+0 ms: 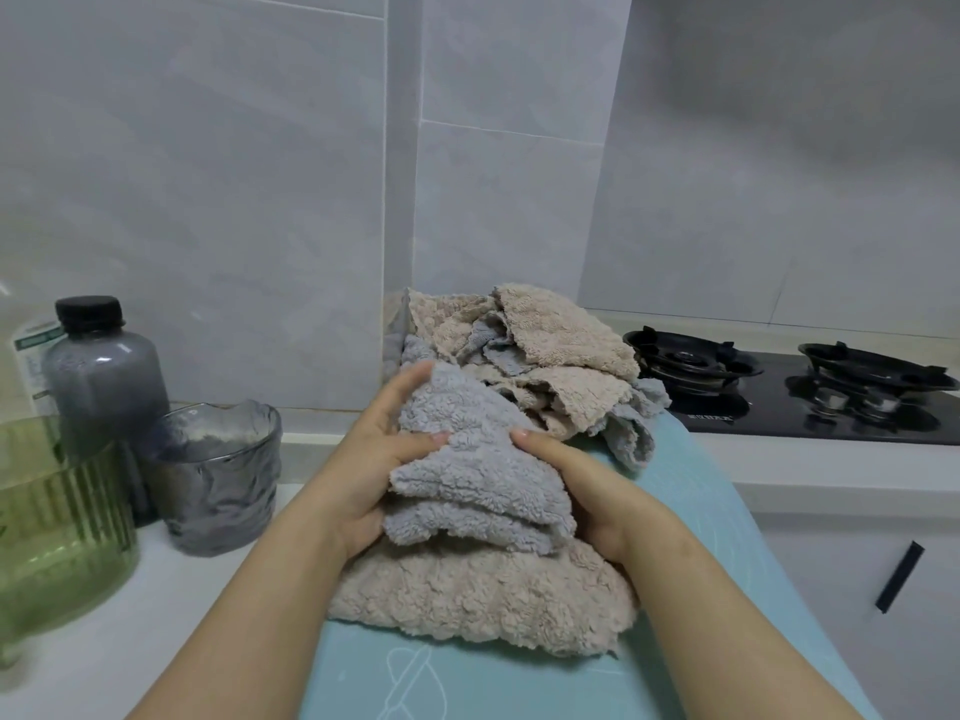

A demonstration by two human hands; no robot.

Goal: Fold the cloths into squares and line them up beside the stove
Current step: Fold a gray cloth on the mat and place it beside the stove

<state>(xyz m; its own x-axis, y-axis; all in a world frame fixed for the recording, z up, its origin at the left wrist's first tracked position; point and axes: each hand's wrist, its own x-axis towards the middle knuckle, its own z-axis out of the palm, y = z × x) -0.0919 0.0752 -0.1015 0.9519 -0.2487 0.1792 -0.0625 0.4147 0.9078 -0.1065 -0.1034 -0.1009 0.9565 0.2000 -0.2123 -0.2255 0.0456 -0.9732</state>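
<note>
A folded grey cloth (467,475) is gripped at its sides by the left hand (374,459) and the right hand (587,491). It is set on a folded beige cloth (483,595) on the blue mat (467,683). The messy pile (530,356) by the stove (779,397) is not yet folded.

Cloth pile (524,366) on mat (519,683), stove (810,397) right

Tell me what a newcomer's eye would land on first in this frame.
At centre, the left hand and right hand grip a folded grey cloth atop a folded beige cloth on the teal mat. Behind lies a heap of unfolded cloths, with the black stove to its right. A dark bottle and smoky glass stand far left.
</note>
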